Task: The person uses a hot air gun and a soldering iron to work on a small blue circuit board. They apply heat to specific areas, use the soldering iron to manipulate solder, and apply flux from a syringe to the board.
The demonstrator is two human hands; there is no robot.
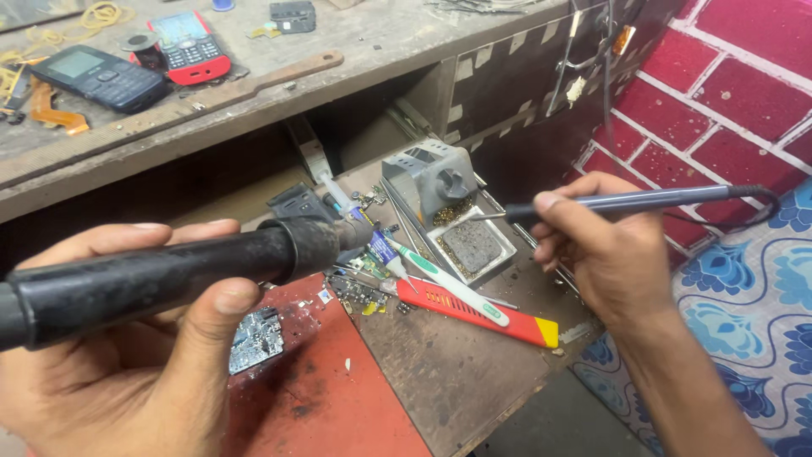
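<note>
My left hand [127,372] grips a thick black hot-air wand [169,275], its nozzle pointing right over a red mat [330,398]. A small silvery circuit board [256,340] lies on the mat just under the wand. My right hand [605,254] holds a slim grey soldering iron [634,201] like a pen. Its tip rests at the grey iron stand [431,173], over the sponge tray [474,245].
A red-and-yellow tool [474,311], a white-green toothbrush [452,283] and small parts lie on the brown pull-out board. Two keypad phones [101,76] [188,46] sit on the upper bench. A red brick-pattern wall stands at right, blue floral cloth below.
</note>
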